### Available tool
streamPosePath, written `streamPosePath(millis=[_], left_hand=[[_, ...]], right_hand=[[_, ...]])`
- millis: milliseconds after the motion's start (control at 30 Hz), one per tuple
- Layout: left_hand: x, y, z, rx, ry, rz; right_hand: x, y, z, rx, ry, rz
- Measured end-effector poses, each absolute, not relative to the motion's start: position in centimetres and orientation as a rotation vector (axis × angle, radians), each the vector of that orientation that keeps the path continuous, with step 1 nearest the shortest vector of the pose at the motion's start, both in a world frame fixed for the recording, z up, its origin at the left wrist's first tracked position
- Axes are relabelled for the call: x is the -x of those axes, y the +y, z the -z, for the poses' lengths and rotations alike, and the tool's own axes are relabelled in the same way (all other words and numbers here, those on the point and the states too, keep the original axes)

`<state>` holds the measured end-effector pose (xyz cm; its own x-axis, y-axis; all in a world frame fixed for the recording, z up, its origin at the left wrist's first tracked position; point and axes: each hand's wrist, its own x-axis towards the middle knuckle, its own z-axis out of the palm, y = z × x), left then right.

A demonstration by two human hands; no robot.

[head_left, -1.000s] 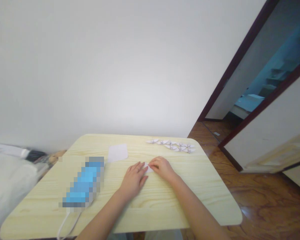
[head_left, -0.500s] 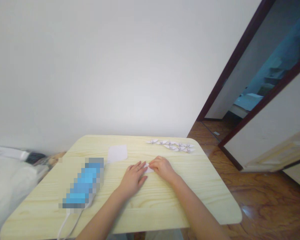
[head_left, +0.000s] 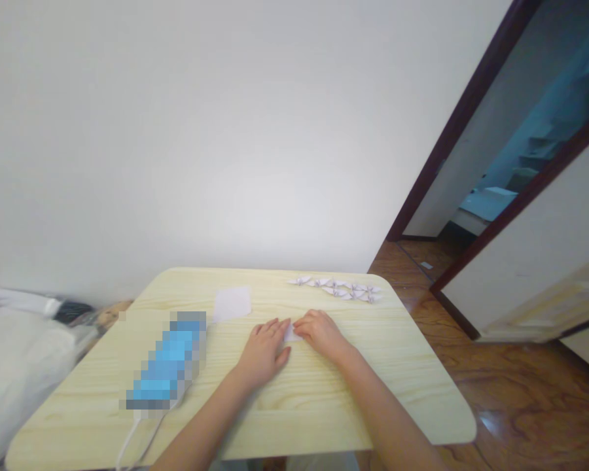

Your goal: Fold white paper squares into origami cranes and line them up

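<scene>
A small folded piece of white paper (head_left: 291,334) lies on the wooden table between my two hands, its sides partly covered by fingers. My left hand (head_left: 264,352) rests flat with its fingers stretched out, the fingertips on the paper's left side. At the paper's right side, my right hand (head_left: 322,333) has its fingers drawn together on the edge. Folded white paper cranes (head_left: 336,288), several of them, stand in two rows beyond my right hand. A loose white paper sheet (head_left: 232,304) lies flat beyond my left hand.
A blurred-out device with a blue screen (head_left: 167,363) sits on the table's left, a white cable (head_left: 127,441) running from it to the front edge. White bedding (head_left: 24,379) is left of the table (head_left: 412,392). Behind stands a white wall; a doorway opens at right.
Both hands stay at the folded paper, with only slight finger movement. The whole view has shifted a little; the cranes and the loose sheet lie as before.
</scene>
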<state>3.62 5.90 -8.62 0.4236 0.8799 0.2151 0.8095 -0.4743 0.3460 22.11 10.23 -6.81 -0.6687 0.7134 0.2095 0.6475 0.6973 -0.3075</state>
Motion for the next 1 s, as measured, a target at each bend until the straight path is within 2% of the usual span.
streamPosePath(millis=[300, 467, 833, 1000], left_hand=[[-4.4, 6.1, 8.1, -2.544, 1.513, -0.493], [-4.6, 6.0, 8.0, -2.584, 1.508, -0.474], [-5.1, 5.8, 8.1, -2.653, 1.522, -0.466], [-5.4, 5.0, 7.9, -2.642, 1.589, -0.409]], right_hand=[[-23.0, 9.1, 5.6, 1.161, -2.544, -0.369], [-22.8, 8.9, 5.4, 1.245, -2.437, -0.293], [-22.4, 7.9, 7.2, 1.233, -2.712, 0.032], [-22.5, 7.7, 7.8, 1.336, -2.656, 0.015]])
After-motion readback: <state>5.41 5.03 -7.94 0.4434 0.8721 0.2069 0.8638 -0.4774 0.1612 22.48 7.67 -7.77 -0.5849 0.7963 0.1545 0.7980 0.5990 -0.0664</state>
